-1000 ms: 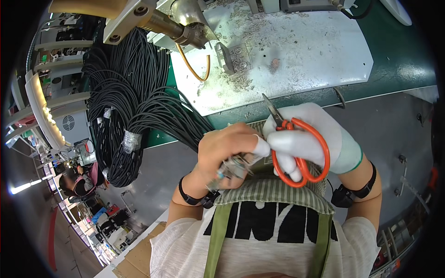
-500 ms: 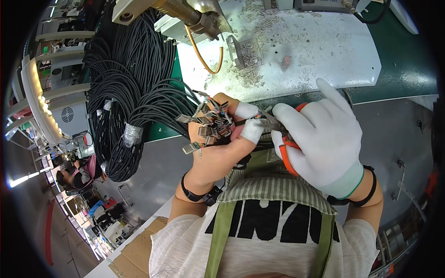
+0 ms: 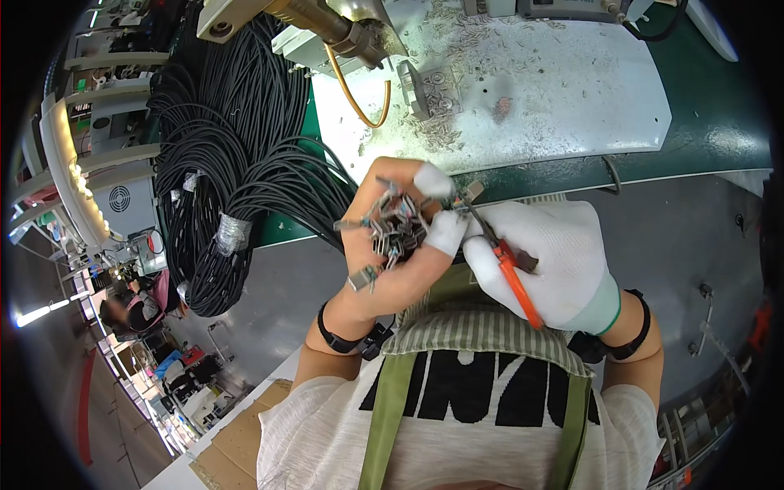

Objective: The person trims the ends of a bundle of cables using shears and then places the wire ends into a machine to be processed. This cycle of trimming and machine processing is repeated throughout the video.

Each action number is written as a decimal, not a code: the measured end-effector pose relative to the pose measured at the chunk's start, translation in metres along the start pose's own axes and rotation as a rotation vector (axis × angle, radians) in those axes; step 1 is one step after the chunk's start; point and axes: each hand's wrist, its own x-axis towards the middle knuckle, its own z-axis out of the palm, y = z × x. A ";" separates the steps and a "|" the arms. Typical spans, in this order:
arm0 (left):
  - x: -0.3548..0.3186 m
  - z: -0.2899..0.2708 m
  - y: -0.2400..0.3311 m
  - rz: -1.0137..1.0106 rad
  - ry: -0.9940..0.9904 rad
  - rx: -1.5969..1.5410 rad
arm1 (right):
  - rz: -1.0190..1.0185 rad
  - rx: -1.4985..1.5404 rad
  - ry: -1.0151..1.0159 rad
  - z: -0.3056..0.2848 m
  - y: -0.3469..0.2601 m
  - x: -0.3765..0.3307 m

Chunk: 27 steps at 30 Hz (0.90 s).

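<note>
My left hand [image 3: 392, 245], bare but with white caps on two fingertips, is closed around a bunch of small metal connectors [image 3: 390, 224] on the ends of black cables. My right hand [image 3: 555, 261] wears a white glove and grips orange-handled scissors [image 3: 510, 273]. The scissor tips point up-left and meet the connector bunch between the capped fingertips. Both hands are held close to my chest, just in front of the green bench edge [image 3: 572, 173].
Large bundles of black cable [image 3: 220, 188], taped in places, hang over the bench's left end. A white work mat [image 3: 523, 90] littered with metal scraps lies on the bench, with a machine nozzle and orange tube [image 3: 351, 49] above it. Another person [image 3: 135, 306] sits far left.
Both hands have come lower and closer together. The scissors turned from held up in the fist to pointing their tips into the connector bunch. The left hand still holds the bunch.
</note>
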 end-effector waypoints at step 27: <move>0.095 -0.060 -0.041 -0.489 -0.092 -0.489 | 0.334 0.528 -0.188 -0.008 0.045 0.118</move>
